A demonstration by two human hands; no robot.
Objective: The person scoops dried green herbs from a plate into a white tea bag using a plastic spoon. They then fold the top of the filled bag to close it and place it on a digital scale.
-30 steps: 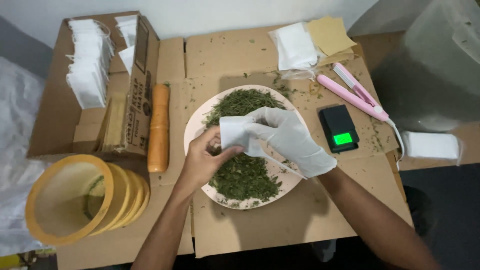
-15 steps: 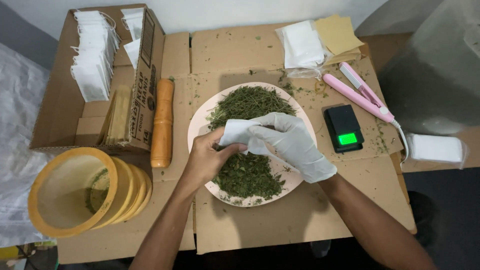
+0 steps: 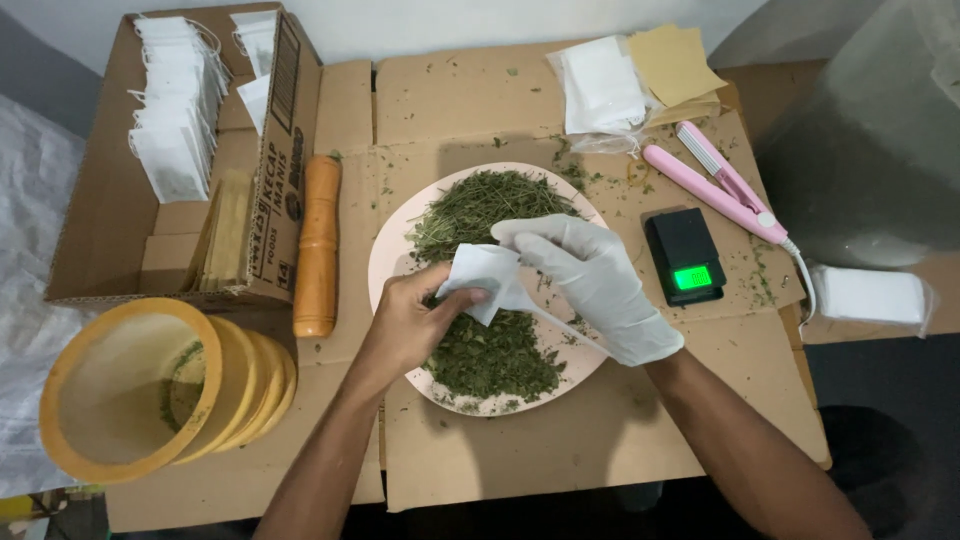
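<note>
My bare left hand (image 3: pixel 410 322) pinches the lower edge of a small white filter bag (image 3: pixel 480 275). My right hand (image 3: pixel 595 282), in a white glove, grips the same bag from its right side. Both hands hover over a pale pink plate (image 3: pixel 388 262) heaped with dried green herb (image 3: pixel 488 355). The bag's mouth faces the gloved fingers, and what is inside it is hidden.
An open cardboard box (image 3: pixel 285 150) at the left holds rows of white bags (image 3: pixel 175 120). Beside it lie an orange wooden pestle (image 3: pixel 318 245) and a yellow mortar (image 3: pixel 130 390). To the right are a small black scale (image 3: pixel 685 258), a pink sealing iron (image 3: pixel 715 185) and stacked empty bags (image 3: pixel 600 85).
Both hands with the bag have sunk slightly lower over the plate. The bag looks more crumpled between the fingers.
</note>
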